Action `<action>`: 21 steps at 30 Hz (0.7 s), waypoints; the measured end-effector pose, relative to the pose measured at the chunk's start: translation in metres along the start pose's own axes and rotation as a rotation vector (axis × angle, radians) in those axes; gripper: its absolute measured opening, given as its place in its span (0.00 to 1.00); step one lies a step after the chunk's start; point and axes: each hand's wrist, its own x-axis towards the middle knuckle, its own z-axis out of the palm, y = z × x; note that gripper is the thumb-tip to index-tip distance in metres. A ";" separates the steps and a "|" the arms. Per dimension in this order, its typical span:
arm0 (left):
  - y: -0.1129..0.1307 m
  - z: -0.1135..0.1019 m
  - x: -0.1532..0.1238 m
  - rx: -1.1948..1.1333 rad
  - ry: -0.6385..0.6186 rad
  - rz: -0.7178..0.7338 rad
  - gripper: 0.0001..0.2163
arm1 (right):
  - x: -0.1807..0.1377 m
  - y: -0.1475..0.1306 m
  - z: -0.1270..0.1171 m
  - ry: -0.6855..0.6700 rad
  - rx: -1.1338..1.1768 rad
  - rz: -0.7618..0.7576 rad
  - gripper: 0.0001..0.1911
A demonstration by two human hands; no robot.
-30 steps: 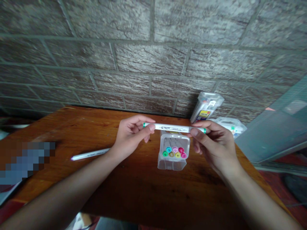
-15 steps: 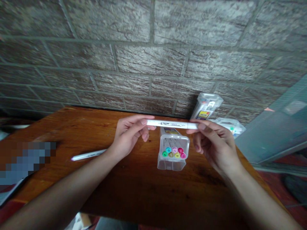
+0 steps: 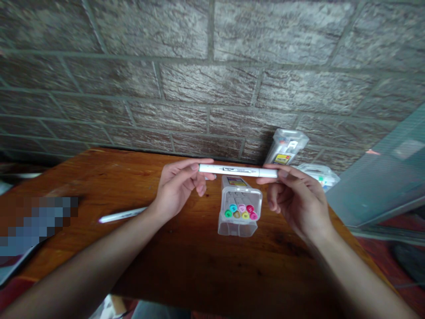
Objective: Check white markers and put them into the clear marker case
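A white marker (image 3: 238, 170) is held level between both my hands above the wooden table (image 3: 133, 177). My left hand (image 3: 179, 186) pinches its left end with thumb and fingers. My right hand (image 3: 295, 199) pinches its right end. Below the marker lies a clear plastic marker case (image 3: 239, 208), its open end facing me and showing several coloured marker caps. The marker's end caps are hidden by my fingertips.
A second white marker (image 3: 122, 215) lies on the table left of my left wrist. An upright clear marker case (image 3: 286, 150) leans at the brick wall (image 3: 212, 79), another clear case (image 3: 318, 175) beside it. A glass pane (image 3: 385, 177) stands at the right.
Both hands raised the marker slightly and rolled it; the green end bands seen a second ago are now covered by my fingertips. The case and the other marker stayed put.
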 end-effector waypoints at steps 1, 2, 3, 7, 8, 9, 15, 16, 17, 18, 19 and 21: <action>0.000 0.000 0.000 -0.004 -0.003 -0.001 0.12 | 0.000 0.000 0.000 -0.001 0.004 0.000 0.10; 0.000 -0.001 0.000 -0.008 -0.007 -0.003 0.12 | 0.000 -0.001 -0.001 0.000 0.010 0.000 0.10; 0.000 -0.001 0.000 -0.013 -0.013 -0.003 0.12 | 0.000 -0.001 -0.001 -0.001 0.017 0.000 0.09; 0.001 -0.002 -0.001 -0.028 -0.042 0.001 0.12 | 0.000 -0.002 -0.001 -0.002 0.046 0.014 0.09; 0.000 -0.002 -0.001 -0.028 -0.048 0.006 0.12 | 0.000 -0.001 -0.001 -0.003 0.050 0.015 0.09; 0.000 -0.002 -0.001 -0.022 -0.052 0.013 0.12 | 0.000 -0.001 -0.001 -0.005 0.053 0.013 0.09; -0.005 -0.006 -0.004 0.092 -0.100 0.096 0.10 | -0.001 0.005 -0.003 -0.013 -0.013 -0.044 0.09; -0.006 -0.007 -0.004 0.119 -0.109 0.105 0.10 | -0.001 0.006 -0.003 -0.012 -0.030 -0.053 0.09; -0.007 -0.008 -0.004 0.145 -0.113 0.110 0.10 | -0.002 0.007 -0.004 -0.012 -0.045 -0.061 0.09; -0.008 -0.009 -0.005 0.170 -0.113 0.116 0.10 | -0.002 0.008 -0.004 -0.010 -0.059 -0.069 0.10; -0.009 -0.009 -0.005 0.192 -0.111 0.124 0.10 | -0.002 0.009 -0.005 -0.007 -0.072 -0.074 0.10; -0.009 -0.009 -0.006 0.239 -0.106 0.147 0.10 | -0.003 0.011 -0.005 0.001 -0.091 -0.089 0.10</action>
